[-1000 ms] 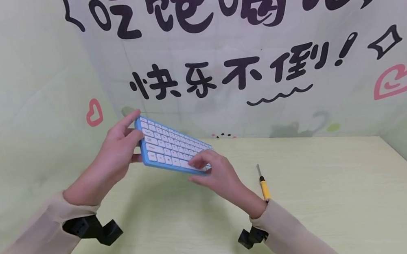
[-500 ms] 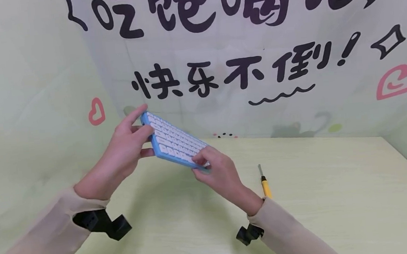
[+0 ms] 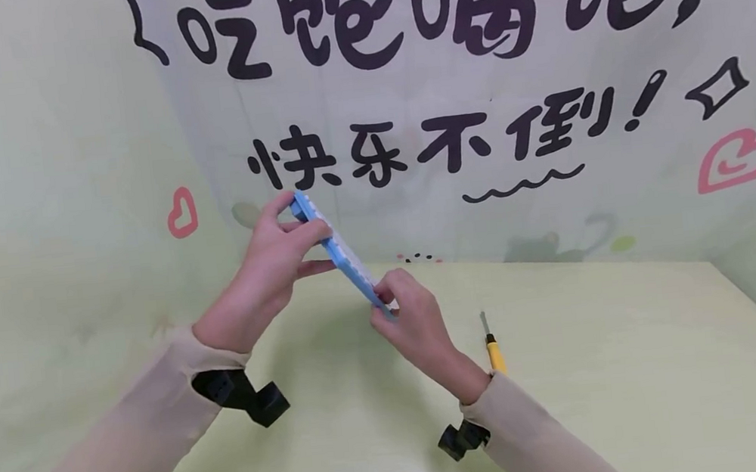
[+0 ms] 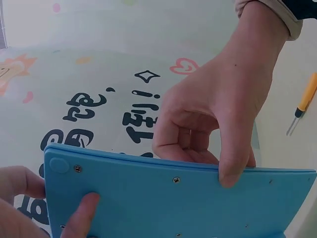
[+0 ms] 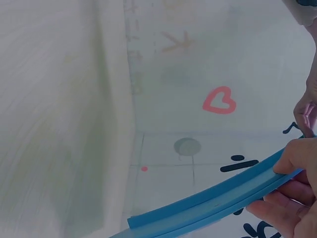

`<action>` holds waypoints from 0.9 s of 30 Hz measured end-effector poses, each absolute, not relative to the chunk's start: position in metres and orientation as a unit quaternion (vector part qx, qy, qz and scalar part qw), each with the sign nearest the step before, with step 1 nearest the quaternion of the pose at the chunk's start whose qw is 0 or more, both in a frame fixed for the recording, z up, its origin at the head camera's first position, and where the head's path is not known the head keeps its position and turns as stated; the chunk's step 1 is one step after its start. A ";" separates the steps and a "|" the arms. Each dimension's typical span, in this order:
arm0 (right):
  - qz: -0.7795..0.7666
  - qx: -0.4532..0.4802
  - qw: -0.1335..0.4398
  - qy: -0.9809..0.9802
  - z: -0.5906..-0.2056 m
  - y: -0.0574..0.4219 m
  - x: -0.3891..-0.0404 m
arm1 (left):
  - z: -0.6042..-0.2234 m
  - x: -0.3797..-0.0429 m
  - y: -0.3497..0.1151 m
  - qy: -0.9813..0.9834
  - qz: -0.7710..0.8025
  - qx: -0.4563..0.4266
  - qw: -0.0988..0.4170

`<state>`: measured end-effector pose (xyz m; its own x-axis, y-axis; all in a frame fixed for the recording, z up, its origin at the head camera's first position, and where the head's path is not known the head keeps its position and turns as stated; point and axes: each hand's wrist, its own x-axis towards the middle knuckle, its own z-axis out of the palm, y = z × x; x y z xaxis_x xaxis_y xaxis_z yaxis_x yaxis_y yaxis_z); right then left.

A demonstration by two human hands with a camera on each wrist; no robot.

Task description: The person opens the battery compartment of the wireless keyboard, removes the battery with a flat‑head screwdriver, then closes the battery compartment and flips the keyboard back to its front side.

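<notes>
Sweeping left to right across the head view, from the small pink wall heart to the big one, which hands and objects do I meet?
Small pink heart → left hand → blue-and-white keyboard → right hand → yellow-handled screwdriver → big pink heart.

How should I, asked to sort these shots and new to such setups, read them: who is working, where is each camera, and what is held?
There is no machine, just a person's bare left hand and right hand. The wide picture comes from a camera on the head, looking forward and down. The other two come from black cameras worn one on each wrist. Both hands grip a blue keyboard, tilted between them; the left-wrist picture shows its underside with small screws, the right-wrist one only a narrow blue strip of it. On the pale table lies a yellow-handled tool, likely a screwdriver.
</notes>
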<state>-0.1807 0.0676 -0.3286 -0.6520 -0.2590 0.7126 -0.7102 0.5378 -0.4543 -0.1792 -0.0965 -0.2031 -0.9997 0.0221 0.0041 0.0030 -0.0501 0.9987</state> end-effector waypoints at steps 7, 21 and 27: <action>0.411 0.292 0.308 -0.807 -0.331 0.074 -0.184 | -0.203 -0.184 -0.081 0.686 0.728 0.011 -0.003; 0.438 0.261 0.329 -0.795 -0.334 0.089 -0.186 | -0.209 -0.195 -0.050 0.688 0.726 0.002 -0.025; 0.439 0.246 0.336 -0.796 -0.332 0.092 -0.191 | -0.214 -0.203 -0.049 0.695 0.716 0.044 -0.041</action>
